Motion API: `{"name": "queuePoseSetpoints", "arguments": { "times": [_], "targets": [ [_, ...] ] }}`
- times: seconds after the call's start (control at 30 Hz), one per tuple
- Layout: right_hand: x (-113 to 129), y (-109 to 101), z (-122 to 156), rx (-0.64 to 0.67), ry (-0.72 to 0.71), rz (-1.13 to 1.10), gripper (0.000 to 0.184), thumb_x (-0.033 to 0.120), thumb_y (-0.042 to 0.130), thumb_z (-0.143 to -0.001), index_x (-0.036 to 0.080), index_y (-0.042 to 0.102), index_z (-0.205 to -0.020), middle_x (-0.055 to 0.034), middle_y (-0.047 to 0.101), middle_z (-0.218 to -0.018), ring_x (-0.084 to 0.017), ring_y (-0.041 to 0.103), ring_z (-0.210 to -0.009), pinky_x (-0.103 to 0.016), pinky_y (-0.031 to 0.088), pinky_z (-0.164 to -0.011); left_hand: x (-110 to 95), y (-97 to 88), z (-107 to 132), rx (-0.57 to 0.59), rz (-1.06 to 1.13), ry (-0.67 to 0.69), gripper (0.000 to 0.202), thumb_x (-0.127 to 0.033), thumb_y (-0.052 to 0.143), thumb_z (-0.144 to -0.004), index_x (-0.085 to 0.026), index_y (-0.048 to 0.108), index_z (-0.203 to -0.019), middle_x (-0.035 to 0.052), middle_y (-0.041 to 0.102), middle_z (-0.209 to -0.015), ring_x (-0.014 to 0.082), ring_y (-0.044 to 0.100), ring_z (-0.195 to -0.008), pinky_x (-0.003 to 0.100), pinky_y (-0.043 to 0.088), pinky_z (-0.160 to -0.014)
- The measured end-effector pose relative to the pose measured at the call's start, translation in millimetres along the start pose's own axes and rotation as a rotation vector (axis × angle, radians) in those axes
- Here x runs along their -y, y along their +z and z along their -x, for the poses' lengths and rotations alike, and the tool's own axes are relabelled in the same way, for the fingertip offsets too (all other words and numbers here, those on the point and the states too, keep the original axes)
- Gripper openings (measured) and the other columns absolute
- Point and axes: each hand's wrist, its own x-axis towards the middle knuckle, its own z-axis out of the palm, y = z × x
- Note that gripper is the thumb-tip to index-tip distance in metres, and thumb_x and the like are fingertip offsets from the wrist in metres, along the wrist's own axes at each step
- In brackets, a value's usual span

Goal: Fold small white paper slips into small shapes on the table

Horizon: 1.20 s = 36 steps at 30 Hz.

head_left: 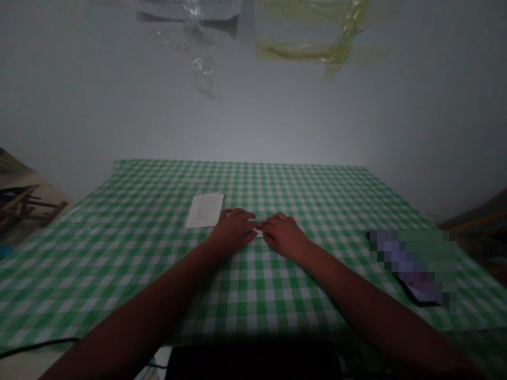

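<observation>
Both of my hands rest side by side at the middle of a table covered with a green and white checked cloth (158, 253). My left hand (233, 229) and my right hand (283, 235) have their fingers curled down, fingertips meeting over a small white piece (258, 233) that barely shows between them. What that piece is I cannot make out. A folded white printed sheet (205, 209) lies just left of my left hand, apart from it.
A dark flat object (422, 293), partly blurred out, lies near the table's right front edge. A cable (35, 345) runs at the front left. A white wall with taped plastic (317, 47) stands behind. Wooden furniture (24, 203) is at the left.
</observation>
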Motion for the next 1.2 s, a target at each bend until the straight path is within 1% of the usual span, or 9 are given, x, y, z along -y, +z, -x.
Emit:
{"name": "queuePoseSetpoints", "arguments": {
  "times": [0.2,0.4,0.53,0.63,0.73,0.9,1.03,1.13,1.2],
  "targets": [
    [6,-6,2,0.084,0.029,0.067,0.033,0.022,0.052,-0.095,0.028,0.066,-0.124,-0.0072,0.067,-0.119,-0.029,0.050,-0.111,-0.041,0.040,-0.082,-5,-3.7,1,0.036,-0.073,-0.070,0.022,-0.043,0.057,-0.093,-0.038,0.074,-0.106,0.0005,0.064,-0.132,0.0318,0.050,-0.125,0.056,0.033,-0.101],
    [8,-12,1,0.121,0.057,0.073,0.031,0.025,0.051,-0.097,0.027,0.068,-0.122,-0.0059,0.067,-0.125,-0.028,0.049,-0.116,-0.042,0.038,-0.087,-16,-9.6,4,-0.001,-0.166,-0.117,0.022,-0.045,0.058,-0.091,-0.035,0.076,-0.100,0.0031,0.067,-0.124,0.0315,0.051,-0.123,0.059,0.028,-0.105],
    [6,-11,1,0.118,0.064,0.051,0.028,0.026,0.052,-0.097,0.028,0.070,-0.118,-0.0039,0.068,-0.126,-0.027,0.050,-0.116,-0.042,0.038,-0.088,-21,-10.9,4,-0.010,-0.175,-0.131,0.023,-0.041,0.056,-0.093,-0.032,0.076,-0.099,0.0046,0.067,-0.122,0.0323,0.051,-0.122,0.059,0.027,-0.104],
    [5,-9,1,0.109,0.061,0.040,0.026,0.026,0.055,-0.096,0.027,0.072,-0.116,-0.0045,0.068,-0.127,-0.027,0.051,-0.117,-0.043,0.037,-0.089,-21,-10.1,1,-0.002,-0.145,-0.137,0.022,-0.034,0.054,-0.095,-0.029,0.075,-0.092,0.0027,0.069,-0.116,0.0303,0.053,-0.118,0.058,0.028,-0.103],
    [3,-7,0,0.097,0.067,0.014,0.026,0.025,0.056,-0.094,0.027,0.072,-0.114,-0.0051,0.068,-0.126,-0.027,0.051,-0.117,-0.044,0.038,-0.090,-20,-6.9,-2,-0.011,-0.112,-0.150,0.021,-0.032,0.054,-0.094,-0.028,0.074,-0.088,0.0020,0.070,-0.110,0.0290,0.053,-0.114,0.056,0.029,-0.102],
    [4,-6,-1,0.087,0.074,-0.008,0.026,0.022,0.057,-0.093,0.025,0.073,-0.112,-0.0051,0.069,-0.124,-0.027,0.053,-0.116,-0.045,0.039,-0.091,-16,1.5,-7,-0.077,-0.132,-0.202,0.021,-0.030,0.050,-0.096,-0.023,0.069,-0.094,0.0056,0.069,-0.106,0.0274,0.054,-0.107,0.054,0.031,-0.099],
    [5,-8,-2,0.093,0.079,-0.038,0.025,0.021,0.058,-0.092,0.024,0.074,-0.112,-0.0050,0.069,-0.124,-0.027,0.054,-0.116,-0.045,0.040,-0.093,-9,6.5,-10,-0.101,-0.142,-0.257,0.020,-0.032,0.049,-0.096,-0.022,0.066,-0.095,0.0059,0.067,-0.105,0.0268,0.056,-0.102,0.051,0.036,-0.093],
    [3,-9,-2,0.094,0.072,-0.059,0.025,0.021,0.058,-0.093,0.023,0.074,-0.112,-0.0053,0.069,-0.125,-0.026,0.055,-0.116,-0.044,0.040,-0.095,-3,8.4,-11,-0.077,-0.071,-0.239,0.018,-0.033,0.051,-0.095,-0.022,0.066,-0.098,0.0055,0.066,-0.108,0.0263,0.056,-0.104,0.045,0.041,-0.088],
    [1,-8,-2,0.095,0.059,-0.075,0.025,0.022,0.057,-0.093,0.024,0.074,-0.113,-0.0048,0.069,-0.125,-0.025,0.055,-0.115,-0.043,0.040,-0.097,1,9.1,-11,-0.056,-0.008,-0.200,0.018,-0.033,0.056,-0.092,-0.022,0.065,-0.102,0.0053,0.065,-0.111,0.0256,0.056,-0.107,0.042,0.043,-0.088]
  ]
}}
